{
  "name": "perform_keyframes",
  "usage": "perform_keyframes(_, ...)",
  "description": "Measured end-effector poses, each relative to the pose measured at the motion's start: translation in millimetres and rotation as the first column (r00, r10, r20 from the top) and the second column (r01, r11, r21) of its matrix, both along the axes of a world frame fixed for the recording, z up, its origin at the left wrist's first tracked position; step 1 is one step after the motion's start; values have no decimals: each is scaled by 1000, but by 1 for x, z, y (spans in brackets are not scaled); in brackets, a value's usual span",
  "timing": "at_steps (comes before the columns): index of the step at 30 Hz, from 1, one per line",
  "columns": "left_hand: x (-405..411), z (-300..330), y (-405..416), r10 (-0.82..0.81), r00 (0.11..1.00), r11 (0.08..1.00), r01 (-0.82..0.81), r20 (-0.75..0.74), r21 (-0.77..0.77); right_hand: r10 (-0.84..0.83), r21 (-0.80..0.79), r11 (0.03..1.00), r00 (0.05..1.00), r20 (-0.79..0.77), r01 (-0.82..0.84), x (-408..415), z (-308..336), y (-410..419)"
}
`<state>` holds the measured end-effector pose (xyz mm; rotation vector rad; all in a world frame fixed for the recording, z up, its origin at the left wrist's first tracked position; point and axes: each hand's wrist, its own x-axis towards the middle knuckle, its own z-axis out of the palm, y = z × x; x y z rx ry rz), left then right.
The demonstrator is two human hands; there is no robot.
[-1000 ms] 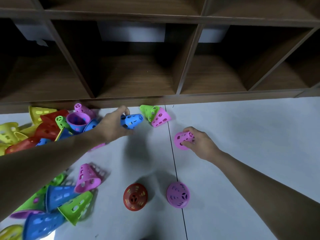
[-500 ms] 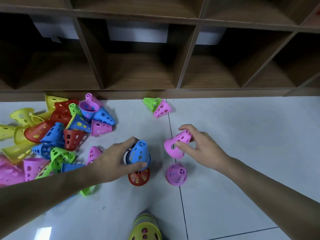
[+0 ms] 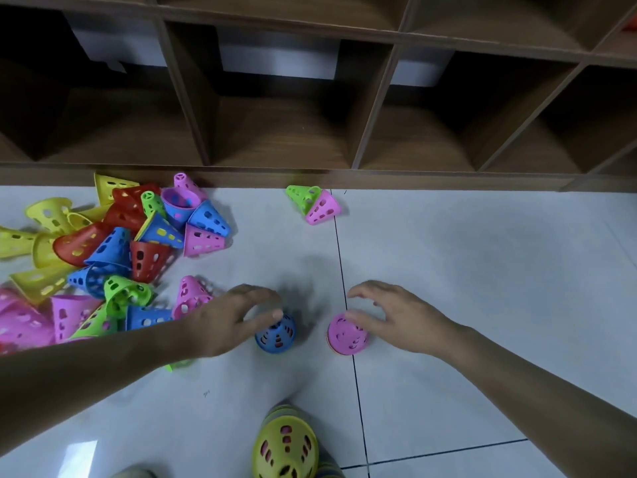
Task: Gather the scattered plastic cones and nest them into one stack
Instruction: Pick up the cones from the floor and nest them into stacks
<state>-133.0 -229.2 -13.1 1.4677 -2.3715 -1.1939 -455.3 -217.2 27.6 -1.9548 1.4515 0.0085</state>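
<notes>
A blue cone (image 3: 275, 335) stands upright on the white floor, and my left hand (image 3: 234, 317) hovers over it with fingers spread, the thumb tip touching its top. Just right of it stands a pink cone (image 3: 346, 336). My right hand (image 3: 393, 315) is spread beside it, thumb resting on its top. A stack topped by a yellow-green cone (image 3: 286, 448) rises at the bottom centre. A heap of several loose cones (image 3: 120, 250) lies at the left. A green cone (image 3: 303, 196) and a pink cone (image 3: 324, 210) lie together near the shelf.
A wooden cubby shelf (image 3: 310, 177) runs along the far edge of the floor, its base right behind the cones. White floor tiles (image 3: 482, 270) stretch to the right, with dark grout lines.
My left hand set the blue cone down over the red one, and my right hand set its pink cone onto the other pink one. Both hands have loosened their grip.
</notes>
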Motion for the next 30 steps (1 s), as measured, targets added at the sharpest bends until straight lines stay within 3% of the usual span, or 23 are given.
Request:
perform_keyframes(4, -3, -2, -39, 48, 999, 994, -47, 12, -103, -46, -130, 990, 997, 70, 55, 7, -19, -42)
perform_keyframes(15, -27, -25, -163, 106, 983, 971, -69, 153, -229, -155, -262, 959, 972, -174, 106, 21, -54, -148)
perform_keyframes(18, -33, -29, -181, 103, 980, 976, -67, 170, -206, -179, -230, 963, 973, -149, 142, 25, -62, -162)
perform_keyframes(20, -35, -32, -192, 98, 980, 978, -62, 175, -200, -249, -181, 953, 968, -6, 244, 30, -65, -169)
perform_keyframes(23, -37, -38, -205, 99, 977, 980, -62, 191, -188, -454, 31, 888, 862, 227, 459, 38, -64, -180)
perform_keyframes(26, -44, -43, -216, 77, 977, 989, -49, 198, -138, -544, 160, 839, 793, 276, 520, 41, -67, -190)
perform_keyframes(30, -64, -38, -230, -17, 977, 997, 32, 212, -66, -564, 163, 826, 784, 260, 540, 42, -78, -196)
